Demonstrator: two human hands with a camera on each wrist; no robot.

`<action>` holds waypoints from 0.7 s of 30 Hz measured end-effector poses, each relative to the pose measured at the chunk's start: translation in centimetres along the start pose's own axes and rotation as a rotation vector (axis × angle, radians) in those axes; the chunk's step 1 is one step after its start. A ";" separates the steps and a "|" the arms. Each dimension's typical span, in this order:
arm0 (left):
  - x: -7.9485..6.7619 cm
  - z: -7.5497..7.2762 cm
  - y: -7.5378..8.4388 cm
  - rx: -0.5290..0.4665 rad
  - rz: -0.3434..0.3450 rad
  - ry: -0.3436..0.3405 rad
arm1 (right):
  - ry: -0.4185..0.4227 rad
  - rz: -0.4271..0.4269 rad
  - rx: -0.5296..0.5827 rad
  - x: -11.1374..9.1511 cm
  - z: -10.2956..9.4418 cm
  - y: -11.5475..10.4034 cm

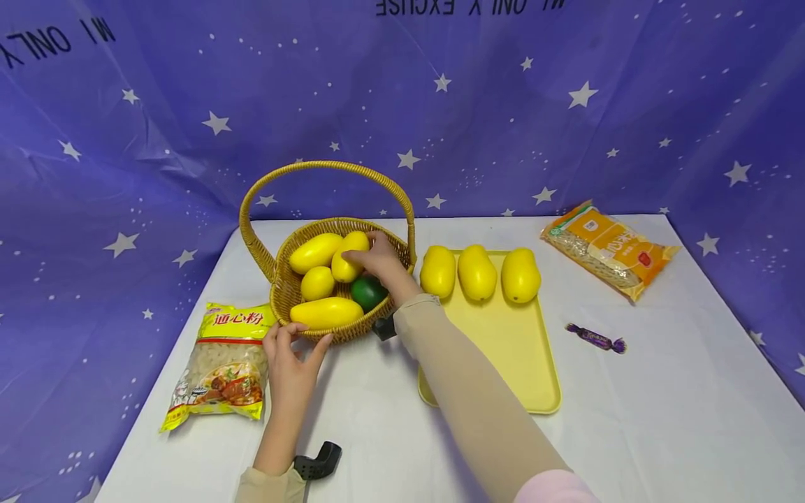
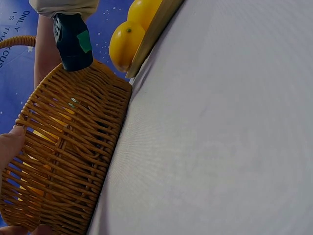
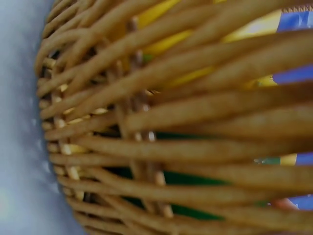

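Observation:
In the head view, a wicker basket (image 1: 344, 334) with a tall handle stands left of centre. My left hand (image 1: 291, 367) grips its front rim; in the left wrist view the thumb (image 2: 11, 146) rests against the weave. Inside the basket, my right hand (image 1: 381, 260) holds a yellow mango (image 1: 347, 260) between thumb and fingers. Around it lie a mango (image 1: 316, 253) at the back, a smaller round yellow fruit (image 1: 317, 283), a long yellow mango (image 1: 327, 314) at the front and a dark green fruit (image 1: 367, 293). The right wrist view shows mostly basket weave (image 3: 195, 107).
Right of the basket, a yellow tray (image 1: 503, 349) carries three yellow mangoes (image 1: 476, 272) along its far edge. A pasta bag (image 1: 226, 363) lies at the left. An orange grain packet (image 1: 610, 248) and a purple wrapped candy (image 1: 596, 338) lie on the right.

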State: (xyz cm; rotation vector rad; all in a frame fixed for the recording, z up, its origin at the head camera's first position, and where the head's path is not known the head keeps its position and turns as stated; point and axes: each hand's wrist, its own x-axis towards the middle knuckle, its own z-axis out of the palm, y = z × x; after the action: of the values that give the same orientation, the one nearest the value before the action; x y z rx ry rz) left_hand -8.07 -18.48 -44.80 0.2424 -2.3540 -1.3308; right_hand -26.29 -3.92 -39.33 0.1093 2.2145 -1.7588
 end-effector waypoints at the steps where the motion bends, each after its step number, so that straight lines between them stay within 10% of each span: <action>1: 0.0 0.0 0.0 -0.004 -0.001 -0.001 | 0.002 -0.003 0.011 0.0 0.0 0.0; 21: 0.2 0.0 0.0 -0.013 -0.029 -0.008 | -0.041 -0.128 0.172 -1.5 -1.0 -1.7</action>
State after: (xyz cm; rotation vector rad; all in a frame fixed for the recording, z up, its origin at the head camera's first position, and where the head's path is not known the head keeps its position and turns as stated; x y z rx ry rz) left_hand -8.23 -18.49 -44.75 0.2685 -2.3562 -1.3616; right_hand -25.48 -3.16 -37.10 -0.0309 2.0806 -1.9995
